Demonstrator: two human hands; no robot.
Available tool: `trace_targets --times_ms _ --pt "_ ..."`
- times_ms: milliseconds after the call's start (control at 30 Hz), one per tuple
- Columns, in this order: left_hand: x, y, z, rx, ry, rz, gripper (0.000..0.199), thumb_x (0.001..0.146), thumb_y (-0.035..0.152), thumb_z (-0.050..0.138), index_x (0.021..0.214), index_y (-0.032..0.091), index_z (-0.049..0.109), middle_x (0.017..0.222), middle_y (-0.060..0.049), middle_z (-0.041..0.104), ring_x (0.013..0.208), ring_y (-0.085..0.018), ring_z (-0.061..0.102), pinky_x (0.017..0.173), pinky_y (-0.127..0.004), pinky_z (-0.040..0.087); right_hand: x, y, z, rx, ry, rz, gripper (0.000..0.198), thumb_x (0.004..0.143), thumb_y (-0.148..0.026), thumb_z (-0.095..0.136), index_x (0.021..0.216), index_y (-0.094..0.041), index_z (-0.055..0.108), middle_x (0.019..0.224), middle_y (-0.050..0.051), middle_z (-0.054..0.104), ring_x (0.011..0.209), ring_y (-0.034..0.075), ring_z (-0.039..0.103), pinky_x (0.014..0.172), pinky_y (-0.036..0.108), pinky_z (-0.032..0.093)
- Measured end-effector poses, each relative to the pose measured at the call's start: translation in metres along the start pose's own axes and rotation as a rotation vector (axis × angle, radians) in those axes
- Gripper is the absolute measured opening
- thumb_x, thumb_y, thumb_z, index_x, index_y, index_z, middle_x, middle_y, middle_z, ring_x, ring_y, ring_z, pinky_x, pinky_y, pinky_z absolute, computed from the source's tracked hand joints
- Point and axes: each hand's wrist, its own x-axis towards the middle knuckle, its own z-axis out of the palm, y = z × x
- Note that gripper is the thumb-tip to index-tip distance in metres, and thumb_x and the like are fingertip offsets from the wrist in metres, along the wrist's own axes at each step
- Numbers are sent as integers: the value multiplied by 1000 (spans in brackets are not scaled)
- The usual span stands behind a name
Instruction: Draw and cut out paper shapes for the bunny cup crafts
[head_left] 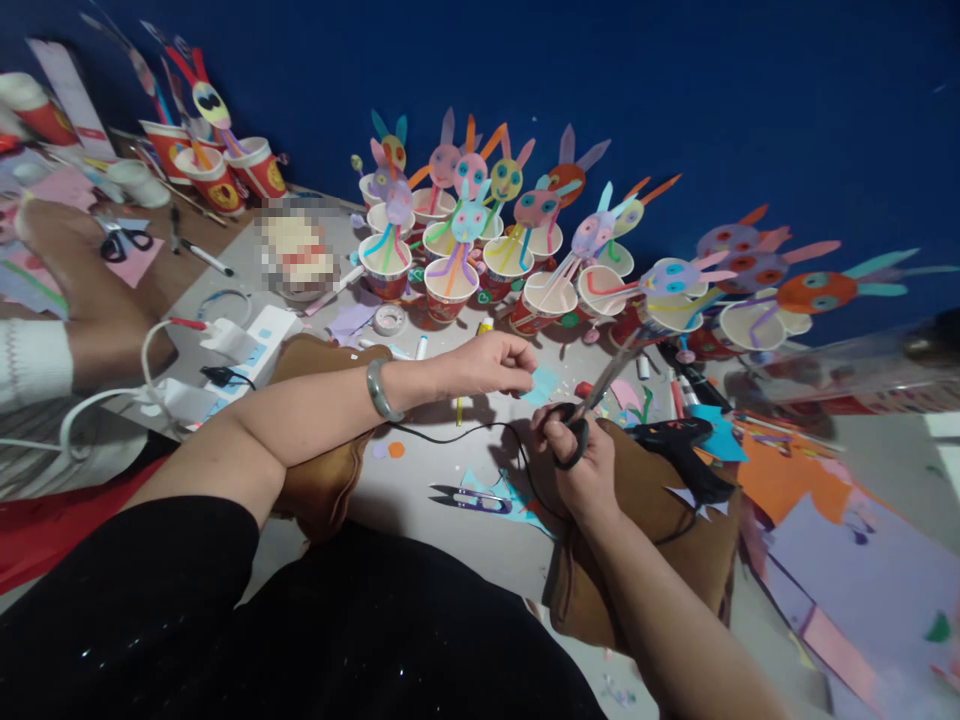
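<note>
My left hand (491, 364), with a bangle on the wrist, is closed in a pinch over the work surface. A small piece of light blue paper (544, 386) shows at its fingertips and appears pinched there. My right hand (589, 478) is wrapped round the black handles of a pair of scissors (600, 390), whose blades point up and away. Below, between my forearms, thread snips (472, 500) lie on blue paper scraps (517, 495). A black cord (450, 438) runs past both hands.
Paper cups (451, 290) with rabbit-like paper figures stand in several rows before a blue wall. A glue gun (686, 450) rests on a brown cushion at right, beside orange and lilac paper (870, 570). A power strip (251, 350) and another person's hand (75, 260) are at left.
</note>
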Motion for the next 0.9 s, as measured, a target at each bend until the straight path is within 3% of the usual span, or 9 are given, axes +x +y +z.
trace_targets --times_ms 167,300,500,700,800,900 --pt "2 -9 -3 193 -115 46 14 67 5 63 77 10 69 66 3 63 60 -6 53 59 -19 39 -1 7 -4 -13 173 -3 28 84 -48 73 83 -21 65 78 0 62 62 12 51 60 28 42" --pt "1 -10 -3 276 -166 46 15 67 5 62 78 10 71 63 4 62 59 -6 52 58 -19 39 -1 4 -3 -74 147 27 28 79 -47 77 83 -21 67 79 2 64 63 13 53 62 29 46" --pt "1 -10 0 218 -140 52 15 69 3 64 82 10 69 66 3 63 59 -6 53 59 -20 41 0 -4 -1 -145 108 29 27 76 -43 79 77 -20 64 74 1 64 61 13 52 61 29 48" --pt "1 -12 3 -2 -43 74 20 73 14 74 88 11 62 71 2 61 66 -7 56 64 -22 44 0 -1 -1 -144 113 5 23 76 -39 78 76 -20 64 67 -2 59 60 13 51 60 28 47" --pt "0 -12 5 -31 -95 42 30 67 19 81 88 11 62 71 3 61 65 -7 55 63 -22 43 0 -2 0 -113 122 2 25 78 -42 77 76 -20 64 65 -3 57 57 12 49 59 27 46" --pt "-1 -13 6 44 -135 39 17 70 19 76 78 10 64 67 3 61 63 -6 52 63 -22 41 0 -3 0 -103 115 -7 28 77 -43 79 75 -20 64 68 -1 59 57 12 49 58 27 45"
